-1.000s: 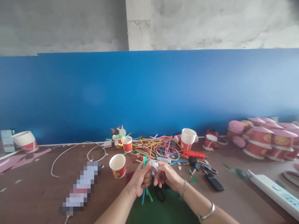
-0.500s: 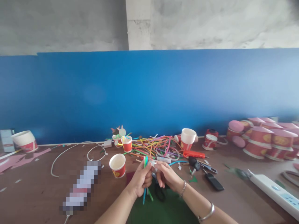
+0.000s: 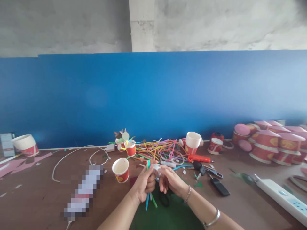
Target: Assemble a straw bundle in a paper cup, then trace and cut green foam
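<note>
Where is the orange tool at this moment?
In the head view, the orange tool lies right of the right hand and farther away, just in front of a red and white cup.

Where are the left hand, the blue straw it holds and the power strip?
Left hand (image 3: pixel 143 183): head view, thumb side.
Blue straw (image 3: pixel 147 202): head view, lower part.
Power strip (image 3: pixel 280 194): head view, upper face.
</note>
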Demonstrator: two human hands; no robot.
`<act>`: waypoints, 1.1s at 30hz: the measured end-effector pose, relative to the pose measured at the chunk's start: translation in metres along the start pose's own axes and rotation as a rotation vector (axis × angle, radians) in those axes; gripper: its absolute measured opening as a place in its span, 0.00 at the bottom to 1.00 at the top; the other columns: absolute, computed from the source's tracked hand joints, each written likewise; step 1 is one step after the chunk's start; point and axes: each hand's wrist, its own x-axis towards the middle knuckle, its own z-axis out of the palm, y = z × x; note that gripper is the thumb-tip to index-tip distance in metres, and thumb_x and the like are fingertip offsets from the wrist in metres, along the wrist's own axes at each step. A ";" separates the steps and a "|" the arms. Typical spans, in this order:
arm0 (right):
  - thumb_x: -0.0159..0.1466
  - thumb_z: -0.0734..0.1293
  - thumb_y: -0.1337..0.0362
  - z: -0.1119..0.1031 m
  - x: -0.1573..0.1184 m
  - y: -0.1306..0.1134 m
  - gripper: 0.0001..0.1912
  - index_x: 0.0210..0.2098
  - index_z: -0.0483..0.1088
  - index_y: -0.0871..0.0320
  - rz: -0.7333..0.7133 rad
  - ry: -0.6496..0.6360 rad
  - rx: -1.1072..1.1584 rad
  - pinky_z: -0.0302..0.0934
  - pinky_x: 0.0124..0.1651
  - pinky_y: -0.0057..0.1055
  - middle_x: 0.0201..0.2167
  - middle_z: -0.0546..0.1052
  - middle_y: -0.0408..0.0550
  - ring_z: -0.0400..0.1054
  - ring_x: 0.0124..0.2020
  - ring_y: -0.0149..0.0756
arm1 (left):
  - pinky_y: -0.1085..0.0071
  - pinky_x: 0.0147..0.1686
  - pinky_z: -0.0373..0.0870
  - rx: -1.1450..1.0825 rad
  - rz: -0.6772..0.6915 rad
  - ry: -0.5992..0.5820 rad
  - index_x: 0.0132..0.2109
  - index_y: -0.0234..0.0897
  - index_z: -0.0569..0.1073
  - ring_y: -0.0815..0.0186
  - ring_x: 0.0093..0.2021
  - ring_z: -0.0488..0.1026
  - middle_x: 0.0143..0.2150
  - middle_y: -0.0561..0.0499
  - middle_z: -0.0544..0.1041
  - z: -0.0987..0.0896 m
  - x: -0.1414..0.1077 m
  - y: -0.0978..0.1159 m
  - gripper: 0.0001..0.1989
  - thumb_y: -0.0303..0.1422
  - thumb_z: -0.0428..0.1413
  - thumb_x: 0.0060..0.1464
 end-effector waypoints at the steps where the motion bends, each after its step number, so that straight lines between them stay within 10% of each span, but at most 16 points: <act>1: 0.56 0.61 0.48 0.000 0.000 0.000 0.22 0.37 0.65 0.62 0.000 0.018 -0.025 0.43 0.11 0.18 0.08 0.70 0.41 0.56 0.06 0.25 | 0.81 0.11 0.32 0.028 0.005 0.004 0.47 0.42 0.61 0.79 0.13 0.35 0.12 0.69 0.48 0.001 0.000 0.000 0.29 0.50 0.61 0.42; 33: 0.52 0.58 0.60 -0.004 0.002 0.006 0.11 0.30 0.64 0.61 -0.041 -0.064 0.110 0.48 0.16 0.21 0.12 0.74 0.46 0.64 0.11 0.29 | 0.82 0.11 0.33 0.000 0.060 0.001 0.39 0.39 0.63 0.80 0.12 0.36 0.12 0.68 0.47 0.001 0.001 -0.004 0.24 0.50 0.60 0.43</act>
